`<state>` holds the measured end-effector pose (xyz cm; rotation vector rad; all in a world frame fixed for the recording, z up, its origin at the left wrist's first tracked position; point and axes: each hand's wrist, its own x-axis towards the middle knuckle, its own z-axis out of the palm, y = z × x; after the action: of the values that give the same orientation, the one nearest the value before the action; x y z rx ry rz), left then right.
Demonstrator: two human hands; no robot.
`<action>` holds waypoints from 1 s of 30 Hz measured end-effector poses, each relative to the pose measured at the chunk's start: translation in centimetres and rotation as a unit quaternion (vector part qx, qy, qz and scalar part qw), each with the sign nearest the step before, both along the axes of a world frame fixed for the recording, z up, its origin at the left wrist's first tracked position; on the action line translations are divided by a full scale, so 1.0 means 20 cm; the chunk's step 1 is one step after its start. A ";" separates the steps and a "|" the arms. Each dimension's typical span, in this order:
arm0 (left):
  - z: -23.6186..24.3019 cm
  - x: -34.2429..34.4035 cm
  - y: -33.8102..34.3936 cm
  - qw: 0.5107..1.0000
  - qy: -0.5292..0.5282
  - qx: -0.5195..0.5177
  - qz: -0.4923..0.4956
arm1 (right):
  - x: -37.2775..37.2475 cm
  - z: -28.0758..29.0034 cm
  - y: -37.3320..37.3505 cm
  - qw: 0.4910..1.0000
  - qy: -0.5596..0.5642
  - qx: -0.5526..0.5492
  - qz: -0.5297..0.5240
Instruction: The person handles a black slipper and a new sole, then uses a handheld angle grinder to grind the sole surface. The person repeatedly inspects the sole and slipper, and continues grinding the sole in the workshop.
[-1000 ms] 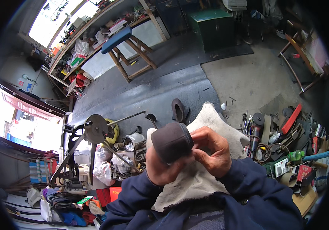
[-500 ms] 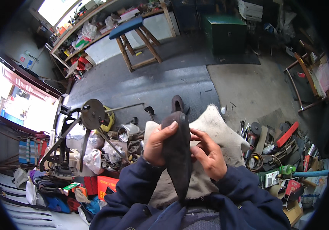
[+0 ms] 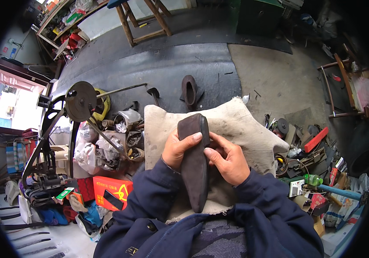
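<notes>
A dark brown shoe [image 3: 192, 165] is held over my lap, its narrow end pointing toward me and a black edge running along its right side. My left hand [image 3: 178, 148] grips it from the left, thumb across the upper face, the other fingers hidden behind. My right hand [image 3: 229, 159] is at the opposite edge, thumb and bent fingers pressed against it. Beneath lies a stained, pale cloth [image 3: 244, 124] spread over my lap. A second brown shoe [image 3: 189, 92] rests on the floor beyond the cloth, its opening facing up.
At left stands a black machine [image 3: 80, 101] with a round disc and a long rod. Plastic bags [image 3: 85, 157] and a red box [image 3: 112, 191] with a phone [image 3: 113, 199] on it are nearby. Tools and a red-handled piece [image 3: 316, 139] crowd the right. A wooden stool [image 3: 150, 36] stands ahead.
My view has tipped downward, so the stool sits higher and the floor shoe shows fully. My right thumb and fingers have come in against the held shoe's edge.
</notes>
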<state>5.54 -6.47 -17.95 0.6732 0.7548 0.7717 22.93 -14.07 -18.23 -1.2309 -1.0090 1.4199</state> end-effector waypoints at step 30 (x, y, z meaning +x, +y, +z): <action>-0.09 -0.05 0.04 0.998 -0.041 -0.042 0.012 | 0.00 0.00 0.04 0.998 0.022 -0.052 -0.006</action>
<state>4.45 -5.69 -19.68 0.5546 0.7174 0.7805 22.97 -13.23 -18.26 -1.2729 -0.9065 1.4990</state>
